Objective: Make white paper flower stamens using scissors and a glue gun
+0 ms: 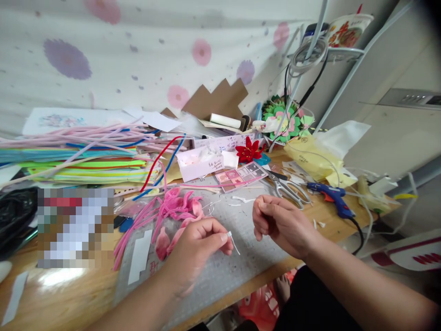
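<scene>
My left hand (206,239) pinches a small white strip (235,243) between thumb and forefinger, its thin end hanging down to the right. A short gap away, my right hand (280,223) is closed with thumb against curled fingers; whatever is in it, if anything, is too small to make out. Both hands are above the grey cutting mat (220,285). Just behind my left hand lie pink fuzzy flower pieces (175,202) with long stems, and a pink petal bud (162,243). White scraps (241,199) are scattered on the mat behind the hands.
Scissors (287,188) and a blue glue gun (332,197) with a black cord lie right of the mat. Behind are a palette (241,177), a white box (200,163) and a red flower (248,151). Coloured fuzzy stems (86,158) pile up at left.
</scene>
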Action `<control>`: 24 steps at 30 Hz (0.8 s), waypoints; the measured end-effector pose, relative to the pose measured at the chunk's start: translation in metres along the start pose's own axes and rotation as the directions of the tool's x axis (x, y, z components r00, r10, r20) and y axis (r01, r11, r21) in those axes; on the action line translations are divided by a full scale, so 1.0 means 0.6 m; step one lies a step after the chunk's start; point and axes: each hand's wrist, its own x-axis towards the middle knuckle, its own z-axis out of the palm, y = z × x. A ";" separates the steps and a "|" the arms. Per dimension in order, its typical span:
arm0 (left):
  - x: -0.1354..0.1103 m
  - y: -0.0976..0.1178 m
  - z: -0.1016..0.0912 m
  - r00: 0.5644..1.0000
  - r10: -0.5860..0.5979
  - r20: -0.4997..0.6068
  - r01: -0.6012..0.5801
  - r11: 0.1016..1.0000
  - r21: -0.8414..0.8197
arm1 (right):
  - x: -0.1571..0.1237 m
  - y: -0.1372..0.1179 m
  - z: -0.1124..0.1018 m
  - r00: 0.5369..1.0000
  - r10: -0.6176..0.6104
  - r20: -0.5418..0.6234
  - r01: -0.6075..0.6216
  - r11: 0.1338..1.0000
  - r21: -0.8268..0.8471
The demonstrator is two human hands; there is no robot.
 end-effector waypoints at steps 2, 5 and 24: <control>0.001 0.001 0.001 1.000 -0.012 -0.002 0.012 1.000 -0.009 | -0.002 0.002 0.002 0.999 -0.035 -0.021 0.036 0.999 0.026; 0.001 0.001 0.001 1.000 -0.019 -0.008 0.019 1.000 -0.016 | -0.007 0.004 0.000 0.997 -0.057 -0.057 0.061 0.996 0.068; 0.001 -0.005 -0.004 1.000 -0.006 0.012 0.006 0.998 -0.057 | -0.019 0.009 -0.014 0.973 -0.135 0.188 0.119 0.988 0.095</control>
